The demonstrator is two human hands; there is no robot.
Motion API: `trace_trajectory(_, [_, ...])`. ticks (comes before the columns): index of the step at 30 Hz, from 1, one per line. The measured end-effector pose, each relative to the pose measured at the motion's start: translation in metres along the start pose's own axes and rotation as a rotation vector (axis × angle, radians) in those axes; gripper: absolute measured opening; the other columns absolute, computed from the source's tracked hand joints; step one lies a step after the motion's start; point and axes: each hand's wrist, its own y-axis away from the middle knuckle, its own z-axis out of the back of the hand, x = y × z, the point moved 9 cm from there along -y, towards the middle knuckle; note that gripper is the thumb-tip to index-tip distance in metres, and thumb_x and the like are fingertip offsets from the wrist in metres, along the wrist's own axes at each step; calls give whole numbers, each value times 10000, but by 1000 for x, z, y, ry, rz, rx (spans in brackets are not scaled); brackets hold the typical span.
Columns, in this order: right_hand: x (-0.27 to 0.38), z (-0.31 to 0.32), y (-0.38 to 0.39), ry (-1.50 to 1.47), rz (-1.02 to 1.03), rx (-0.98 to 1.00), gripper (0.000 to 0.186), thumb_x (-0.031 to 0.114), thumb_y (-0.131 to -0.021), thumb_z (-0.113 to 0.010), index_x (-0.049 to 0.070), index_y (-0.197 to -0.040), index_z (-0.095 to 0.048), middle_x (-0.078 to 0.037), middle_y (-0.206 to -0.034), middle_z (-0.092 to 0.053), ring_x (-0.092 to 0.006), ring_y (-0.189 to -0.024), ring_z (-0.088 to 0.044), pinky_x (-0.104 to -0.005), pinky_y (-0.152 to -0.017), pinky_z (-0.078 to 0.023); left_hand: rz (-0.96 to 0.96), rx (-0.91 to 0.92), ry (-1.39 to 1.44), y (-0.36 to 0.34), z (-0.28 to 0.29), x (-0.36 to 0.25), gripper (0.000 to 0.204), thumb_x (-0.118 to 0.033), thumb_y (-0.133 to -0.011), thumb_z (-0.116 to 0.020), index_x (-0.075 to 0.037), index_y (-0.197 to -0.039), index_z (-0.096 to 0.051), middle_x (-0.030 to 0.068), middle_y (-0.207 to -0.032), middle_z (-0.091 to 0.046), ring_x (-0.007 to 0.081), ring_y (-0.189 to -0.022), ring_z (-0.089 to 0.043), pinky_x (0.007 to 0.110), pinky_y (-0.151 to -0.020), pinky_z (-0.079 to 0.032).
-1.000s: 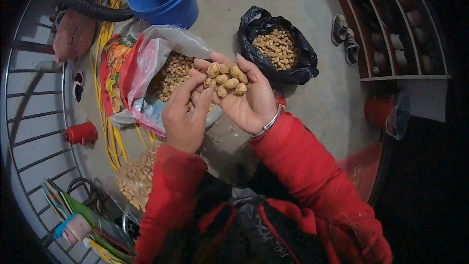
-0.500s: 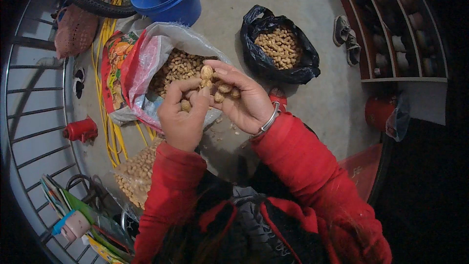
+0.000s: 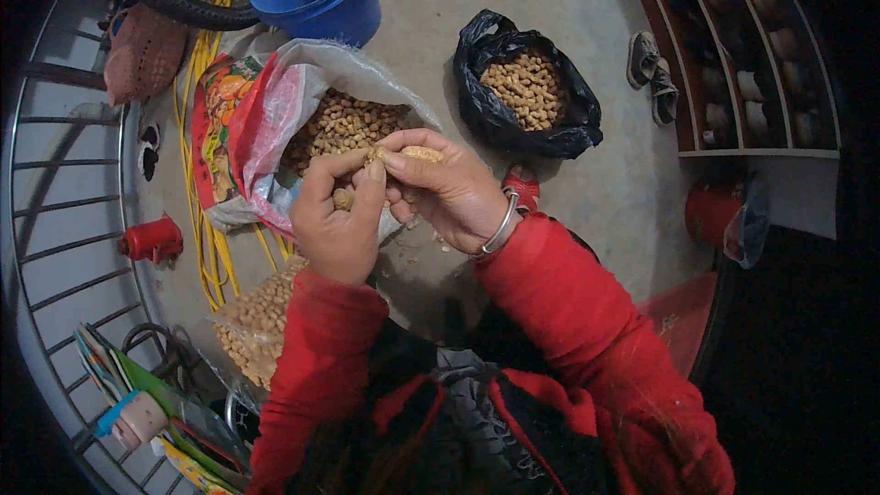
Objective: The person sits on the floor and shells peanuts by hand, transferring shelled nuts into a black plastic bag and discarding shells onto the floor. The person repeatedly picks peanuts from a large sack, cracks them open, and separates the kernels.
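Observation:
Both hands meet over an open woven sack of unshelled peanuts [image 3: 346,118]. My left hand [image 3: 337,220] pinches a peanut [image 3: 376,158] between thumb and index finger, with another peanut [image 3: 342,201] in its curled fingers. My right hand [image 3: 456,192] has its thumb on that same pinched peanut and its fingers curled round more peanuts [image 3: 423,155], partly hidden. Beyond them sits a black plastic bag [image 3: 581,126] filled with peanuts. A clear bag of peanuts [image 3: 252,325] lies below left, beside my left sleeve.
A blue bucket [image 3: 335,18], bicycle tyre [image 3: 160,9], yellow cables [image 3: 206,266] and pink bag [image 3: 137,60] are at left, along a metal railing [image 3: 69,163]. A red jack-like object [image 3: 151,240] lies nearby. Sneakers [image 3: 662,92], a shoe rack [image 3: 765,151] and red bucket [image 3: 708,213] stand right.
My right hand has turned from palm-up with several peanuts showing to curled inward, covering most of them. Its thumb has come down to meet my left fingertips, which now pinch a peanut.

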Motion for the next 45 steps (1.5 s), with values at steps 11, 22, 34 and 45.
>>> trace_trajectory(11, [8,4,4,310,68,-108,178,134,-761,-610,15,-874,-541,-25,-657,-529,-67,-462,-459,-184,-357,-355,-94,-21,-291,3,5,-5,33,-40,-719,-582,-26,-715,-552,59,-616,-556,126,-525,-505,242,-507,-407])
trace_trajectory(22, [2,-12,12,-168,-129,86,157,186,-810,-549,74,-897,-482,-46,-735,-526,-65,-501,-419,-171,-357,-295,577,166,831,10,-10,39,115,-74,-769,-521,-9,-675,-513,-10,-566,-459,61,-510,-382,202,-454,-304])
trace_trajectory(34, [3,1,11,11,-161,-2,171,234,-831,-512,66,-856,-492,-45,-721,-542,-59,-490,-422,-174,-348,-292,162,171,164,0,-12,2,228,-3,-754,-553,-22,-981,-563,-28,-642,-468,29,-573,-411,178,-523,-367])
trace_trajectory(45, [-1,7,5,-182,-97,-69,342,297,-881,-370,10,-1041,-465,-138,-901,-564,-181,-703,-561,-284,-545,-477,566,33,985,3,-8,30,191,-204,-830,-438,-33,-871,-513,29,-643,-479,72,-479,-377,157,-364,-259])
